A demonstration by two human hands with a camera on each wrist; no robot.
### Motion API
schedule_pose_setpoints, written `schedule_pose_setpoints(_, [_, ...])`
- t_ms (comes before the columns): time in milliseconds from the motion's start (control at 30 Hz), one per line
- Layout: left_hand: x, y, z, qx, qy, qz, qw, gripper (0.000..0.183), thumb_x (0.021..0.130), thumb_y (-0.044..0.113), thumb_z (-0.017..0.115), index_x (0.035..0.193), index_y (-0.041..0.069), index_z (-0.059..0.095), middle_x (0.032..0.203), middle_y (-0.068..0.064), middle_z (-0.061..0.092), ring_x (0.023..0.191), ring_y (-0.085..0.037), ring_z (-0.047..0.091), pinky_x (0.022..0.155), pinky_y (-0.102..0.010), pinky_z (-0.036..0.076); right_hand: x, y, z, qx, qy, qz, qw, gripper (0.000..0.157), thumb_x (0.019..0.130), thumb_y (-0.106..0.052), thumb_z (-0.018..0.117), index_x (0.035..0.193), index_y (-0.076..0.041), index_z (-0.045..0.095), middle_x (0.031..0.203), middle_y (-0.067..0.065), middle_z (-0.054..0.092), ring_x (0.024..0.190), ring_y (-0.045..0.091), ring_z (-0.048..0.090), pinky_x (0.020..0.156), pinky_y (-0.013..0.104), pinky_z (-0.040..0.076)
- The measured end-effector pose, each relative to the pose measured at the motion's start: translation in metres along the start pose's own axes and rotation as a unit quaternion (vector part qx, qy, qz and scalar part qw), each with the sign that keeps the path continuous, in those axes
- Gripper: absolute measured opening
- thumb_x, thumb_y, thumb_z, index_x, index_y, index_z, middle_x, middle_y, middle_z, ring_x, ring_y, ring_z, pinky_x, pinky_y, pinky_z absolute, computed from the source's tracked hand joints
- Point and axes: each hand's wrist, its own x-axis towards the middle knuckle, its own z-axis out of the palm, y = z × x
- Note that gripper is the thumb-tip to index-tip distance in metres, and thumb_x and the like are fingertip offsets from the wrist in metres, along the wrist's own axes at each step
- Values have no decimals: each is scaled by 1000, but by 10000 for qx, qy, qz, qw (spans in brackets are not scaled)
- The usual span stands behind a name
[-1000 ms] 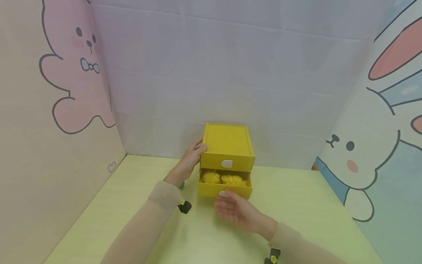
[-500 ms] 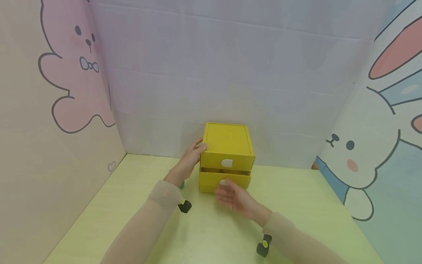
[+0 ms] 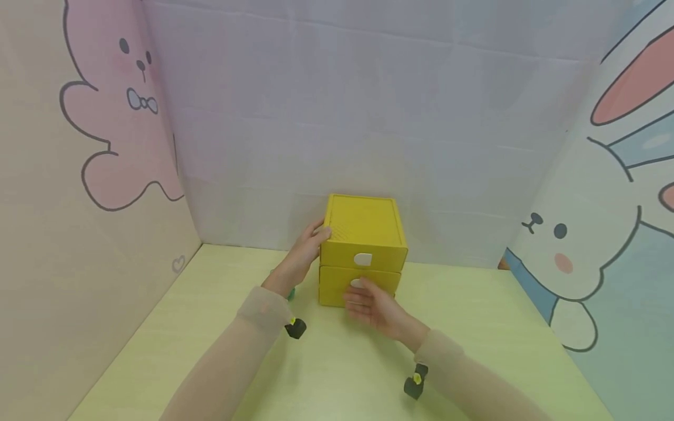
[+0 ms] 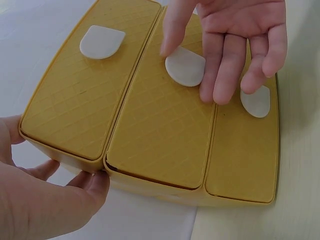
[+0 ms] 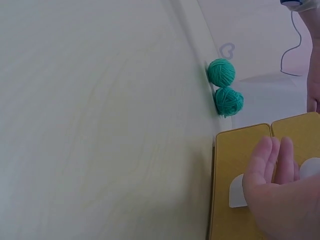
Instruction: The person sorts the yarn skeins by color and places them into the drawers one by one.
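Observation:
A yellow drawer cabinet (image 3: 364, 219) stands against the back wall, and its three drawers with white pulls show flush in the left wrist view. My left hand (image 3: 299, 261) holds the cabinet's upper left side, thumb over the top edge and fingers against the side wall. My right hand (image 3: 376, 308) is at the front, palm turned sideways. Its thumb touches the white pull (image 4: 186, 67) of the middle drawer (image 4: 160, 125), while the other fingers extend nearly straight across the lower fronts. Whatever lies inside the drawers is hidden.
Two green yarn balls, an upper one (image 5: 221, 72) and a lower one (image 5: 229, 102), lie on the pale table (image 3: 474, 351) left of the cabinet, mostly behind my left wrist in the head view. Printed fabric walls (image 3: 421, 117) enclose the table on three sides.
The middle drawer, with fluffy yellow balls visible in it a second ago, has slid back flush into the cabinet. My right hand moved forward with it; my left hand stayed.

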Motion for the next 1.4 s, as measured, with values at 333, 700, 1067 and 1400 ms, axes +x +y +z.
schedule_pose_setpoints(333, [-1, 3, -3, 0, 14, -5, 10000, 68, 112, 42, 52, 170, 25, 22, 168, -12, 33, 156, -34, 33, 130, -53, 23, 3, -4, 3, -112, -56, 7, 9999, 70, 116, -44, 36, 159, 11, 34, 161, 31, 43, 148, 46, 46, 121, 50, 42])
schedule_pose_setpoints(700, [-1, 4, -4, 22, -34, -12, 10000, 67, 112, 42, 51, 170, 25, 22, 168, -12, 33, 156, -34, 32, 131, -53, 22, 6, -8, 2, -284, -40, 88, 9995, 72, 115, -47, 37, 157, 11, 38, 158, 31, 46, 147, 47, 46, 122, 51, 41])
schedule_pose_setpoints(1067, [-1, 2, -1, 57, -35, 11, 10000, 67, 112, 44, 52, 170, 26, 24, 167, -10, 34, 156, -33, 31, 131, -54, 23, 2, -7, -5, -481, -90, 99, 9988, 77, 114, -53, 38, 158, 10, 37, 158, 31, 47, 147, 47, 46, 123, 52, 39])
schedule_pose_setpoints(1400, [-2, 1, -1, 59, -56, -36, 10000, 68, 112, 45, 52, 170, 28, 22, 169, -9, 32, 157, -33, 30, 131, -55, 22, -22, -21, -29, -1421, -245, 174, 9894, 67, 112, -49, 48, 157, 1, 45, 150, 30, 57, 137, 50, 56, 117, 55, 46])
